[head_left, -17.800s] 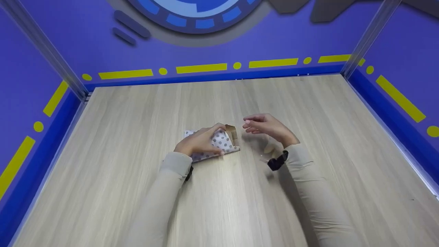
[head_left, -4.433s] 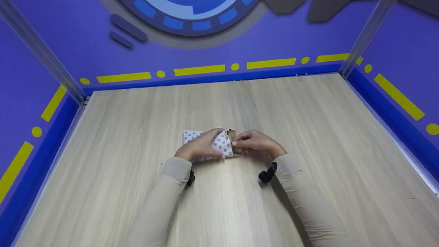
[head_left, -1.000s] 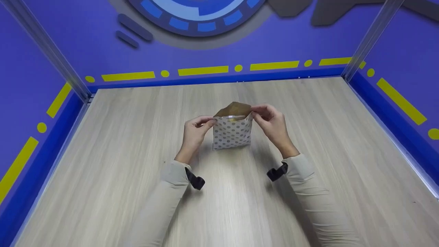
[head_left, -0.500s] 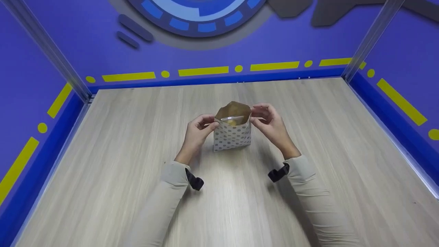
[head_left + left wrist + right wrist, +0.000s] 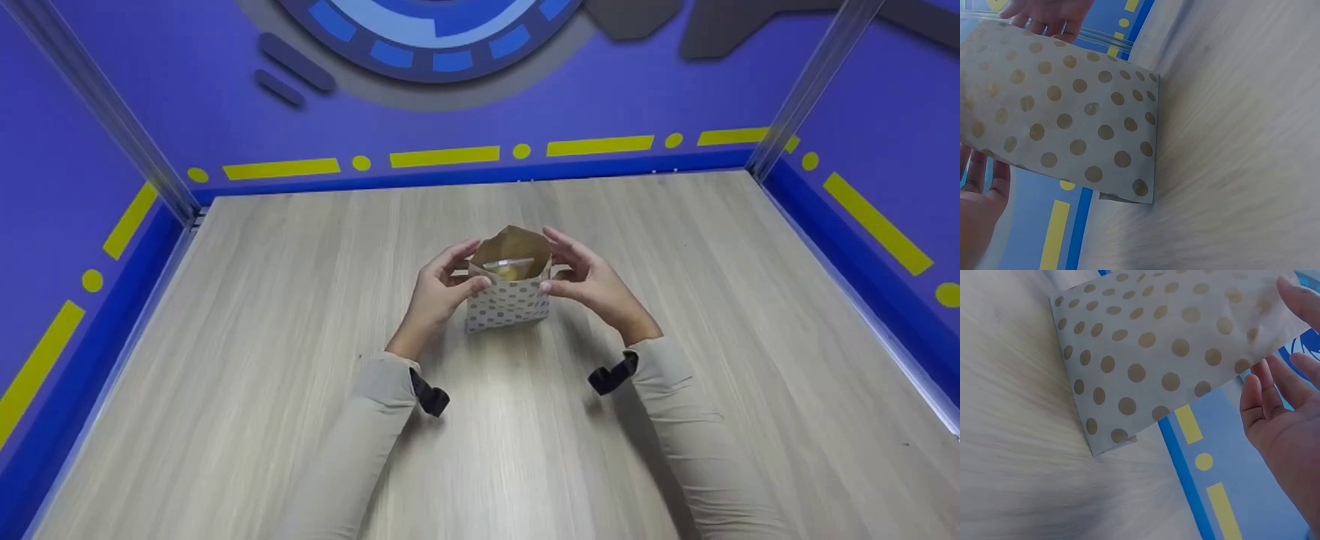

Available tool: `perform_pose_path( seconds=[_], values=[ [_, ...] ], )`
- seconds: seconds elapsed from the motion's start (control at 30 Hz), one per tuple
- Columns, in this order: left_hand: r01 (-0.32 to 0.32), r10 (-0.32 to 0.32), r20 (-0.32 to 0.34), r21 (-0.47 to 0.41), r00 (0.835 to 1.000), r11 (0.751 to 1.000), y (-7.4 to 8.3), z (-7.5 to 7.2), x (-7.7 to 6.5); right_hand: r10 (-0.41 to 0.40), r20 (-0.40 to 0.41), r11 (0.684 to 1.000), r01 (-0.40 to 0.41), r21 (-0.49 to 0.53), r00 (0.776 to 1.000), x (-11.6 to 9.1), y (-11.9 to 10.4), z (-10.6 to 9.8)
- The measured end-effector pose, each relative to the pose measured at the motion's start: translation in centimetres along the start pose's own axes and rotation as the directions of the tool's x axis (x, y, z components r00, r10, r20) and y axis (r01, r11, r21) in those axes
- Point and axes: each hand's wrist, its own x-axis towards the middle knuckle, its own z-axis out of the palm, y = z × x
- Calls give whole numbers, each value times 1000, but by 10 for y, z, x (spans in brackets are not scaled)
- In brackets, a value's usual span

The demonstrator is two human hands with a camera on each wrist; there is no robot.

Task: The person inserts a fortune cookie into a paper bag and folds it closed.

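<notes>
A white paper bag (image 5: 508,304) with tan polka dots stands upright on the table, its brown mouth gaping upward. Inside the mouth shows a clear plastic item (image 5: 510,267) with something yellow in it; its kind is hard to make out. On the left side of the bag, my left hand (image 5: 442,289) holds it near the top, thumb on the front and fingers around the side. My right hand (image 5: 589,281) holds the opposite side the same way. In the right wrist view the right thumb (image 5: 1300,301) lies over the dotted front. The bag's back is hidden.
The pale wooden table (image 5: 300,300) spreads on all sides of the bag. Blue-purple panels (image 5: 420,127) with yellow marks stand along its back and sides. A dark camera mount (image 5: 431,394) juts from the left wrist, another (image 5: 611,375) from the right.
Earlier the bag lay flat under my left hand. Now it stands upright. Over the last second its mouth has spread wider, and both thumbs have slid down onto its front.
</notes>
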Motion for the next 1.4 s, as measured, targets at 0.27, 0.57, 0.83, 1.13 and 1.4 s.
perform_pose_path(
  seconds=[0.27,0.57,0.83,1.13,1.4],
  values=[
    [-49,48,23,53,999,997,21,7,-7,19,64,1000,-18,-19,998,8,3,7],
    [4,-3,12,-77,1000,997,21,12,-7,7,90,998,-12,57,996,11,4,12],
    [-17,17,-13,-32,1000,999,22,14,-8,-13,69,991,3,135,998,14,4,15],
    [-53,56,-71,42,996,998,12,15,-3,25,29,989,-29,144,999,21,4,21],
    [-41,46,-92,50,995,998,-6,14,3,23,-41,987,-16,160,999,25,3,27]
  ],
)
